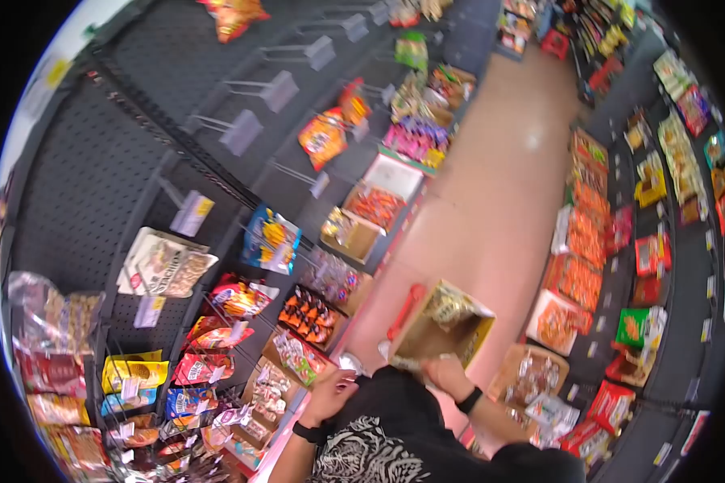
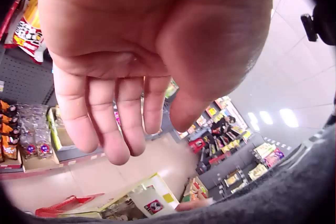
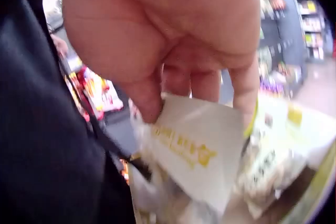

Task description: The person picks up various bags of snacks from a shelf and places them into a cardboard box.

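My right hand [image 1: 449, 377] grips the near edge of an open cardboard box [image 1: 481, 328] in front of my body. In the right wrist view the thumb and fingers [image 3: 244, 90] pinch a white flap [image 3: 197, 150] with yellow print. Clear-wrapped snack packets [image 3: 270, 174] lie inside the box, gathered toward its far end in the head view. My left hand [image 1: 329, 396] holds nothing and hangs beside the left shelf, near a tray of wrapped sweets [image 1: 298, 354]. Its fingers [image 2: 123, 124] are loosely extended in the left wrist view.
Shelves with hanging snack bags [image 1: 189, 366] rise on the left, with bare hooks [image 1: 278, 90] higher up. On the right stand trays of orange-wrapped sweets [image 1: 580, 278]. A red object [image 1: 407, 310] is on the aisle floor [image 1: 491, 173] beside the box.
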{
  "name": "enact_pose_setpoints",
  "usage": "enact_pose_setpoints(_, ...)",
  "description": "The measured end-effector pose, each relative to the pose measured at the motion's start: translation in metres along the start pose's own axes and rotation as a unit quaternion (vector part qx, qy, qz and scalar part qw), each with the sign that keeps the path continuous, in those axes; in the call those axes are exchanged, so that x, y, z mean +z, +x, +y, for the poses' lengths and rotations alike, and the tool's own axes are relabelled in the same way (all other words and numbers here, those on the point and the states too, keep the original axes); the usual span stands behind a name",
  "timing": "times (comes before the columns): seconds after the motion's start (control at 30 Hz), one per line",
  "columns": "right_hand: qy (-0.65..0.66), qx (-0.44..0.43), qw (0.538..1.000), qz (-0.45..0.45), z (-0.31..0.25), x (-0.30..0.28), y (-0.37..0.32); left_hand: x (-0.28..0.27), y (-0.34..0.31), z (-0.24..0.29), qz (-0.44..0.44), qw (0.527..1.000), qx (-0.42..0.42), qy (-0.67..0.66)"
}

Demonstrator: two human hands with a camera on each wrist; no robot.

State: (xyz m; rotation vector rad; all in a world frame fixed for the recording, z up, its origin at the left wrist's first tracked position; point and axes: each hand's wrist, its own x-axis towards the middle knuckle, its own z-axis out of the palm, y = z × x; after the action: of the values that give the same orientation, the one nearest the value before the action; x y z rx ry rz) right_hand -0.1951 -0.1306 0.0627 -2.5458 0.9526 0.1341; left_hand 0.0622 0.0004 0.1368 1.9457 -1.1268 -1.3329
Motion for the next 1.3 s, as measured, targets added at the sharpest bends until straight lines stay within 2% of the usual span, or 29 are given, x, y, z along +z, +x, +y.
enact_pose_setpoints(0.03,-0.002,-0.029,1.0,-0.011,-0.016,-0.032,0.003,0.0,0.007,0.002,-0.01,1.0,0.026,-0.012)
enact_pose_setpoints(0.1,0.045,-0.192,0.98,0.015,-0.048,-0.108,0.014,-0.01,0.015,0.026,0.011,0.989,0.142,0.032)
enact_pose_setpoints(0.13,0.029,-0.201,0.979,0.025,-0.06,-0.134,0.021,-0.018,0.018,0.037,0.015,0.974,0.217,0.063)
enact_pose_setpoints(0.17,0.037,-0.255,0.964,0.067,-0.074,-0.156,0.027,-0.032,0.018,0.049,0.03,0.972,0.227,0.061)
enact_pose_setpoints(0.2,0.046,-0.309,0.944,0.104,-0.088,-0.177,0.031,-0.047,0.016,0.062,-0.039,0.953,0.299,0.037)
enact_pose_setpoints(0.23,0.02,-0.303,0.95,0.078,-0.102,-0.2,0.035,-0.06,0.012,0.068,-0.109,0.923,0.369,0.014)
enact_pose_setpoints(0.27,0.032,-0.282,0.955,0.088,-0.115,-0.22,0.039,-0.068,0.007,0.065,-0.128,0.92,0.369,-0.03)
enact_pose_setpoints(0.3,0.045,-0.26,0.96,0.098,-0.128,-0.233,0.042,-0.075,0.002,0.059,-0.115,0.919,0.376,-0.031)
enact_pose_setpoints(0.33,0.034,-0.269,0.957,0.1,-0.14,-0.234,0.047,-0.081,-0.002,0.053,-0.071,0.938,0.328,-0.08)
enact_pose_setpoints(0.37,0.112,-0.23,0.936,0.242,-0.154,-0.232,0.055,-0.089,-0.004,0.048,-0.029,0.951,0.28,-0.131)
enact_pose_setpoints(0.4,0.19,-0.186,0.888,0.375,-0.167,-0.229,0.063,-0.097,-0.004,0.044,0.046,0.946,0.304,-0.098)
enact_pose_setpoints(0.43,0.172,-0.122,0.87,0.446,-0.179,-0.222,0.068,-0.103,0.0,0.025,0.04,0.962,0.249,-0.106)
enact_pose_setpoints(0.5,0.2,-0.055,0.845,0.494,-0.191,-0.185,0.081,-0.108,0.002,0.013,0.131,0.923,0.253,-0.258)
enact_pose_setpoints(0.53,0.192,-0.063,0.847,0.491,-0.198,-0.165,0.086,-0.112,0.001,0.01,0.154,0.91,0.246,-0.298)
enact_pose_setpoints(0.57,0.196,-0.079,0.881,0.424,-0.205,-0.142,0.089,-0.12,-0.004,0.014,0.174,0.895,0.233,-0.339)
enact_pose_setpoints(0.6,0.2,-0.089,0.911,0.35,-0.214,-0.125,0.09,-0.129,-0.008,0.019,0.214,0.889,0.256,-0.314)
enact_pose_setpoints(0.63,0.208,-0.097,0.93,0.287,-0.224,-0.11,0.091,-0.135,-0.003,0.011,0.226,0.904,0.234,-0.277)
enact_pose_setpoints(0.7,0.141,-0.112,0.941,0.286,-0.244,-0.095,0.093,-0.146,0.0,0.012,0.207,0.898,0.229,-0.313)
enact_pose_setpoints(0.83,0.117,-0.125,0.932,0.319,-0.26,-0.093,0.111,-0.149,-0.005,0.025,0.215,0.884,0.251,-0.33)
enact_pose_setpoints(0.87,0.144,-0.121,0.925,0.329,-0.259,-0.093,0.116,-0.154,0.001,0.029,0.217,0.88,0.26,-0.332)
enact_pose_setpoints(0.97,0.16,-0.12,0.924,0.327,-0.248,-0.095,0.139,-0.165,0.011,0.041,0.222,0.933,0.219,-0.181)
enact_pose_setpoints(1.07,0.224,-0.121,0.911,0.324,-0.244,-0.1,0.173,-0.179,0.038,0.049,0.26,0.929,0.221,-0.145)
enact_pose_setpoints(1.13,0.215,-0.126,0.911,0.328,-0.245,-0.108,0.196,-0.195,0.048,0.06,0.305,0.914,0.248,-0.104)
enact_pose_setpoints(1.23,0.23,-0.134,0.901,0.342,-0.251,-0.114,0.22,-0.216,0.055,0.07,0.303,0.925,0.22,-0.061)
enact_pose_setpoints(1.3,0.224,-0.147,0.899,0.346,-0.251,-0.113,0.234,-0.217,0.067,0.065,0.332,0.91,0.24,-0.068)
